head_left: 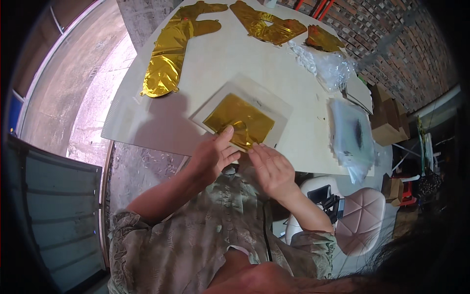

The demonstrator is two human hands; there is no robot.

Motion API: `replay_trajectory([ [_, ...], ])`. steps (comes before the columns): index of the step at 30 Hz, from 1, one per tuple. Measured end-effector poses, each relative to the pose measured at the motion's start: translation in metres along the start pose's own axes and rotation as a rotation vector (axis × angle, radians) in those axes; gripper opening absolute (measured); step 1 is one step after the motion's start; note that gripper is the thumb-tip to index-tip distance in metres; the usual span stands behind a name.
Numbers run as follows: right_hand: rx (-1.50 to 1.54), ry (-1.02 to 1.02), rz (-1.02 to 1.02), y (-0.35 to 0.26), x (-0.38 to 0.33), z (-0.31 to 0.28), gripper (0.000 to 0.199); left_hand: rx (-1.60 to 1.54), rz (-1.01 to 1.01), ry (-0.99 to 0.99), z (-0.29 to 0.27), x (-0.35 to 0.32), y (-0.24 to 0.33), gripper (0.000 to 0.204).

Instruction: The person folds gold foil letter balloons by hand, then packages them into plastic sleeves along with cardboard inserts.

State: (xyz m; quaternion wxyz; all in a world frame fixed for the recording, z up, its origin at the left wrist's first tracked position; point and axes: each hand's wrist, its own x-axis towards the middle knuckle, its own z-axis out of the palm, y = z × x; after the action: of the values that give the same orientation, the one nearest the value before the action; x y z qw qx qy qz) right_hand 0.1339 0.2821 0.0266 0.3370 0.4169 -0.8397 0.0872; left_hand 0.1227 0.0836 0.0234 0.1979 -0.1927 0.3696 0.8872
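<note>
Presently, the foil (243, 113) lay mid-frame over the counter (215, 63). The right hand (274, 169) pinched its near corner; the left hand (210, 154) laid a thumb on it, that grip's closure unclear. Light, even pressure was advisable against creasing.

We identify the desk (210, 63) as smooth and matt. At its near edge, the folded foil (239, 112) is glossy, metallic-looking and creased. On the desk we find glossy metallic-looking foil shapes (168, 56), crumpled clear plastic (335, 71) and smooth translucent plastic bags (348, 130); beyond it, a rough brick wall (399, 41).
</note>
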Motion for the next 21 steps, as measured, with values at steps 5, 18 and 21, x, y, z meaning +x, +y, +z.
replay_trajectory([
  [5,0.295,-0.014,0.234,0.016,-0.004,-0.001,0.033,0.443,-0.044,-0.176,-0.025,-0.028,0.012,0.043],
  [18,0.451,-0.144,0.38,0.03,0.001,-0.006,0.03,1.894,1.296,-0.255,-0.033,0.006,-0.009,0.062],
  [21,0.318,-0.132,0.256,0.02,-0.004,-0.007,0.029,1.992,1.363,-0.217,-0.04,0.006,-0.017,0.06],
])
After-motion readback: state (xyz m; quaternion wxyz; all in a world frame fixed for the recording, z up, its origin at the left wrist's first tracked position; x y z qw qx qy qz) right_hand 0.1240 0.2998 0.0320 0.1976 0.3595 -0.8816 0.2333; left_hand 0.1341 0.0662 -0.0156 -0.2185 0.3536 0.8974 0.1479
